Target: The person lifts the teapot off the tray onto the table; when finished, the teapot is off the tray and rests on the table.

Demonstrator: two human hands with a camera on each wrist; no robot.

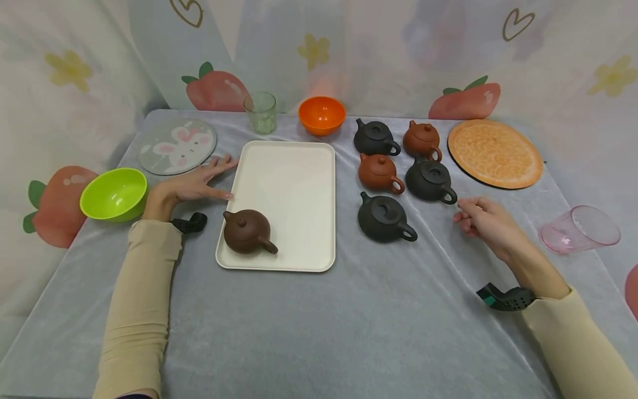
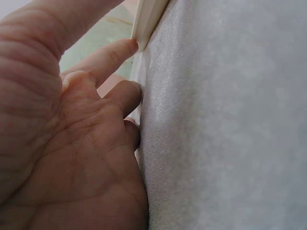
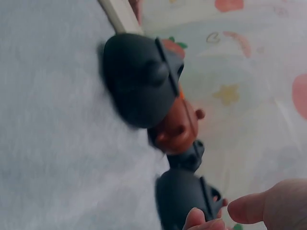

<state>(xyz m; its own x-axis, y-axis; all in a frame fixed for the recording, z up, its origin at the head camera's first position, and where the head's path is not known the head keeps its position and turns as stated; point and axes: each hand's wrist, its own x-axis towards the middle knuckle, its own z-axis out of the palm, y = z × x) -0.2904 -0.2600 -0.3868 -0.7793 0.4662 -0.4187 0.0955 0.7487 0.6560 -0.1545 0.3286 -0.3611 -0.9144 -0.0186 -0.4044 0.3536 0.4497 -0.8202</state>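
Here the tray (image 1: 289, 188) lies touching the flat left hand (image 1: 191, 185).

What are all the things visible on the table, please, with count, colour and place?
tray: 1, cream, centre-left.
brown teapot: 1, on the tray's near left corner.
black teapots: 3, right of the tray.
red-brown teapots: 2, among the black ones.
orange bowl: 1, far centre.
green glass: 1, left of the orange bowl.
rabbit mat: 1, grey, far left.
green bowl: 1, left edge.
orange mat: 1, far right.
pink cup: 1, lying at the right edge.
left hand: flat on the cloth, touching the tray's left edge.
right hand: near the black teapots, holding nothing.
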